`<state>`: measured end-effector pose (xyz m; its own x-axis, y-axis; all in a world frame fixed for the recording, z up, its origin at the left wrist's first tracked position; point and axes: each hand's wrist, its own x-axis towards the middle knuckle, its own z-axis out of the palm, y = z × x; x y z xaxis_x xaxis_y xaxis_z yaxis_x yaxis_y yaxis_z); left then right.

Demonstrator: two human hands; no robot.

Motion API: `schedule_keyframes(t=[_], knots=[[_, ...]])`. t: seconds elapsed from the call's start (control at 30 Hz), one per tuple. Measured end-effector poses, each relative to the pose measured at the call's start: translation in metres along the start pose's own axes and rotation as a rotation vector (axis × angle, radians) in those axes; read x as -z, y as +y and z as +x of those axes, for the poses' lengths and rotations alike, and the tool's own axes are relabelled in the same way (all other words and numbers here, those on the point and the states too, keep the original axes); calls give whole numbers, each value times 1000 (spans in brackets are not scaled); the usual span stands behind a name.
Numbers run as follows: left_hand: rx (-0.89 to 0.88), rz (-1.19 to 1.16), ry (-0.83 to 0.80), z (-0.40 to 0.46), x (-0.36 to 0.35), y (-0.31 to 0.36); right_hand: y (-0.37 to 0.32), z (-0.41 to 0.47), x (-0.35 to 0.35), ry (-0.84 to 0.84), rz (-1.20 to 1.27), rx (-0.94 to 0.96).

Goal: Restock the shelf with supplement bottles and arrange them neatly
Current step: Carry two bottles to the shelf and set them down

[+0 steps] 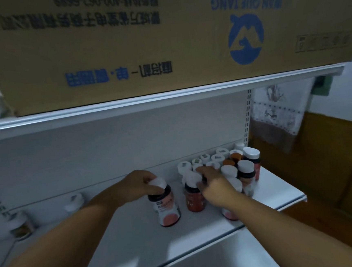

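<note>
My left hand (138, 184) grips the white cap of a dark supplement bottle (166, 206) with a pink and white label, standing on the white shelf (138, 243). My right hand (213, 185) curls around a red-labelled bottle (194, 197) just to its right, fingers at the bottle's neck. Behind and to the right stands a tight group of several white-capped bottles (233, 162), some dark, some orange. Another bottle (229, 214) is partly hidden under my right forearm.
A large cardboard box (162, 38) with blue print fills the upper shelf overhead. At the far left of the lower shelf stand two blurred bottles (21, 225). The shelf's back panel (108, 150) is close behind. Brown furniture (334, 172) lies right of the shelf.
</note>
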<state>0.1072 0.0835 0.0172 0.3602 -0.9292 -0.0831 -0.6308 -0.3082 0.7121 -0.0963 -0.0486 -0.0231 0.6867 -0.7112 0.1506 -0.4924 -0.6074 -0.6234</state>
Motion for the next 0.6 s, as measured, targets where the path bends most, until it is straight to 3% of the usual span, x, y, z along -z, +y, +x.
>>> schedule_keyframes(t=[0.17, 0.3, 0.6], knots=[[108, -395, 109, -27, 28, -27, -18, 23, -15, -121, -75, -49], [147, -498, 209, -40, 44, -41, -15, 28, -19, -86, -191, -14], [119, -637, 245, -58, 48, -66, -2, 24, -27, -125, 141, -83]])
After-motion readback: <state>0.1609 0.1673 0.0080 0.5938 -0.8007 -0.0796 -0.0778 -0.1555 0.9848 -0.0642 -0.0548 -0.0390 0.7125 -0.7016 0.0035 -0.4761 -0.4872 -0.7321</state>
